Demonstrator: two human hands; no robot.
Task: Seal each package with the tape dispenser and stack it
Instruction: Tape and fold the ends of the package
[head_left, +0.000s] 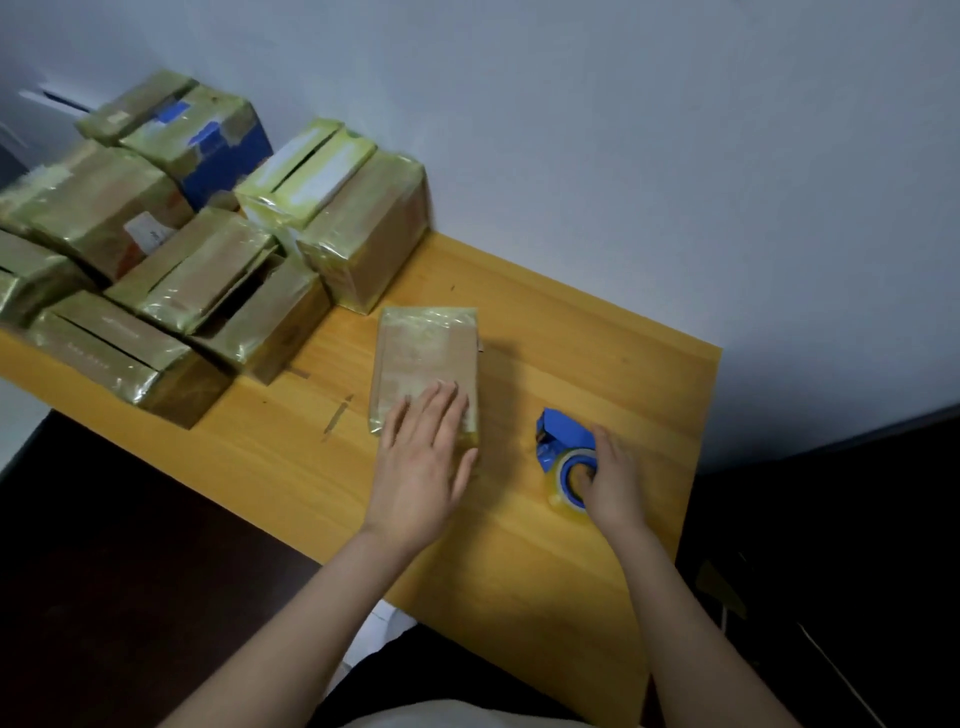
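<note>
Pressing flat on the near end of the package (426, 353), the left hand (423, 457) is lying with fingers spread, likely pinning it to the tabletop (571, 338) against sliding. Just right, apart from it, the right hand (613, 483) is gripping the blue tape dispenser (563, 441), fingers curling into the roll's core, seemingly readying a pass. Taped packages (208, 260) are sitting stacked far left.

No words or nos. can be read anywhere. A small white paper label (150, 234) on the big brown cardboard box wrapped in shiny tape (98, 208) has dark marks, but they're too blurry to read. The low flat brown taped box (98, 353) at the front left has pale print in rows, also too blurry.
</note>
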